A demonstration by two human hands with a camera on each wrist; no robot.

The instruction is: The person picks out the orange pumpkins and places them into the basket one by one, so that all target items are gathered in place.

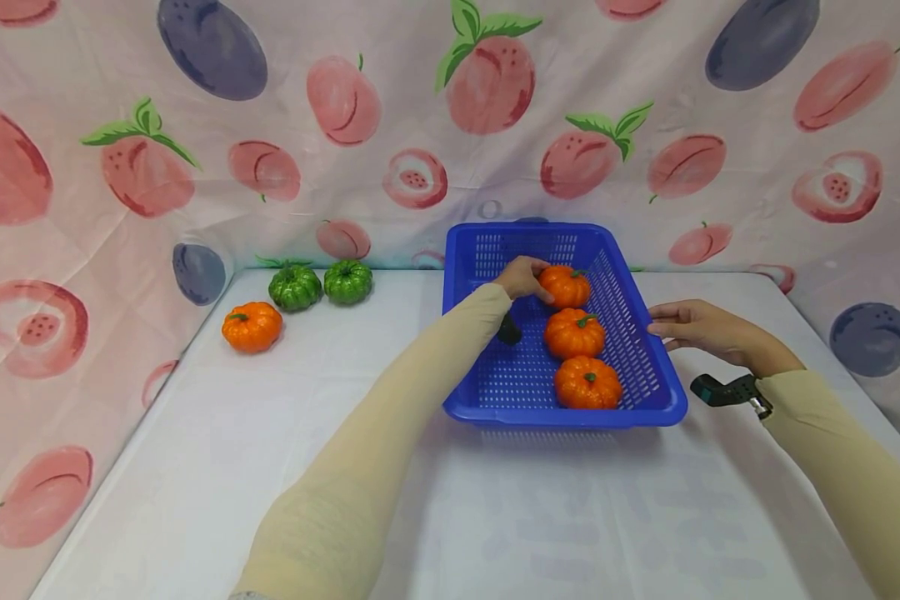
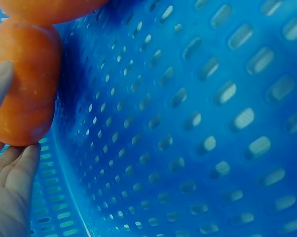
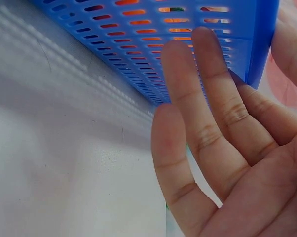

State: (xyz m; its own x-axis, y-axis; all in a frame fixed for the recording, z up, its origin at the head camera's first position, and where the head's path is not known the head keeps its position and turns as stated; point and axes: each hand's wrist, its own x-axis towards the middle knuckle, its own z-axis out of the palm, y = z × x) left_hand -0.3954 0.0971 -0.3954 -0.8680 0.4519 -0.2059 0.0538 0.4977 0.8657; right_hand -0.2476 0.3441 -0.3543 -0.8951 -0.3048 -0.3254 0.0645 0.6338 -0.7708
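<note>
In the head view, a blue perforated basket stands on the table with three small orange pumpkins inside, lined up along its right side. My left hand reaches in over the left rim and holds the rearmost pumpkin, thumb on one side and fingers on the other. Touching its front is the middle pumpkin, and the front pumpkin lies near the basket's front wall. At the right rim, my right hand pinches the edge; the right wrist view shows its other fingers extended along the outer wall.
At the table's back left are two green pumpkins, with an orange pumpkin in front of them. A fruit-print cloth hangs behind the white table. A black wrist camera sits on the right wrist.
</note>
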